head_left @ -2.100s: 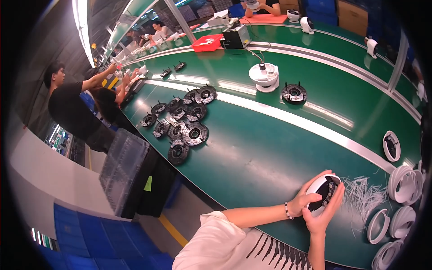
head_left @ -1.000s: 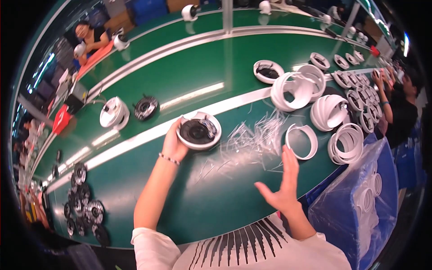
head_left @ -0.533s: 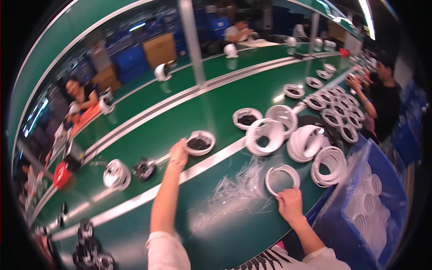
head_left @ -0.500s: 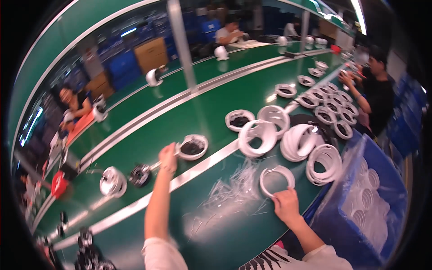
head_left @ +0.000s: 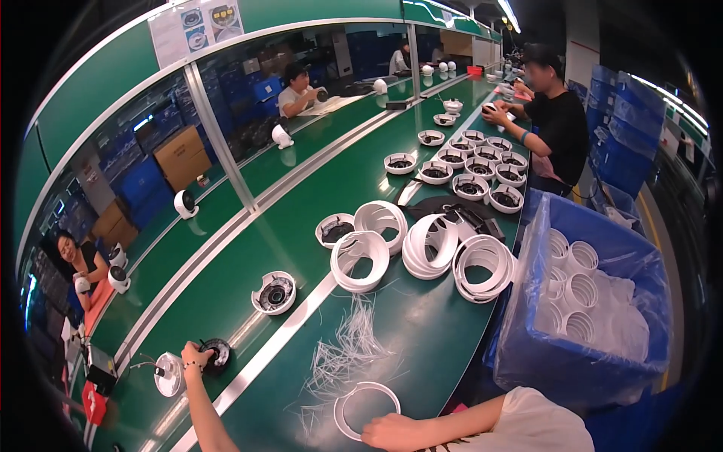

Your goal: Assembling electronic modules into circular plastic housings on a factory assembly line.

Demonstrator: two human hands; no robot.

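My left hand [head_left: 197, 355] reaches far left across the green belt, and its fingers close on a small black round part [head_left: 219, 352]. Just left of it lies a white round part with a cable [head_left: 169, 374]. At the near edge, my right hand [head_left: 392, 433] grips the rim of a flat white ring [head_left: 354, 393]. A white dome housing with a black insert [head_left: 273, 292] sits alone on the belt between the hands and the ring stacks.
Loose white plastic strips [head_left: 346, 350] lie scattered above the ring. Stacks of white rings [head_left: 429, 247] stand mid-belt. A blue bin [head_left: 527, 354] lined with plastic holds more rings at the right. A person in black [head_left: 559, 124] works beside several white housings [head_left: 471, 162].
My left hand let go of the white housing on the belt and moved left to the black part. My right hand went down onto the white ring and took hold of it.
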